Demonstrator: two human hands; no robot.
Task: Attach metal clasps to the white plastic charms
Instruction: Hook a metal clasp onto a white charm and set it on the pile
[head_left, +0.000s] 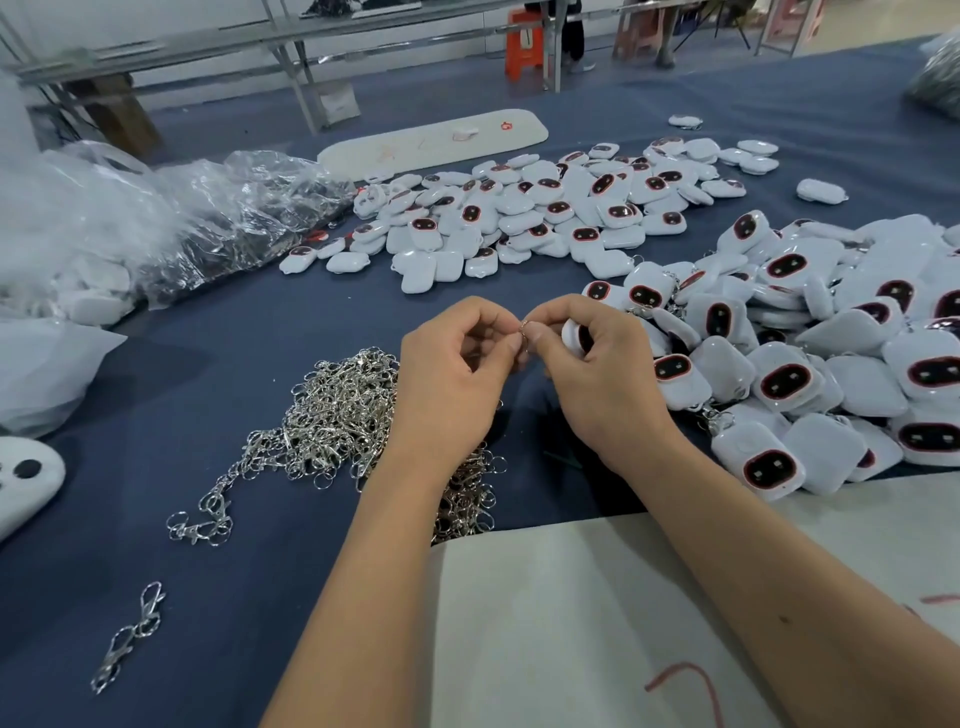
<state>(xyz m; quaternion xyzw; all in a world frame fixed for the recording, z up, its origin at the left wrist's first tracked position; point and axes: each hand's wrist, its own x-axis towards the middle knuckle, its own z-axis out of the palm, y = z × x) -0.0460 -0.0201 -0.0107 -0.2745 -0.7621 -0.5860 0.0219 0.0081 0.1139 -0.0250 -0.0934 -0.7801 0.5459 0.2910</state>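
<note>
Together, both hands work one ring

We pinch a small ring (523, 328) between the fingertips of our left hand (451, 374) and right hand (597, 374), both grips clenched on it above the blue worktop (234, 364). Our right hand also cradles a white charm (574, 335) in its curled fingers. Clasps (332, 415) lie heaped just under our left wrist. Charms (810, 358) pile up at right, and more charms (540, 213) spread farther back.
</note>
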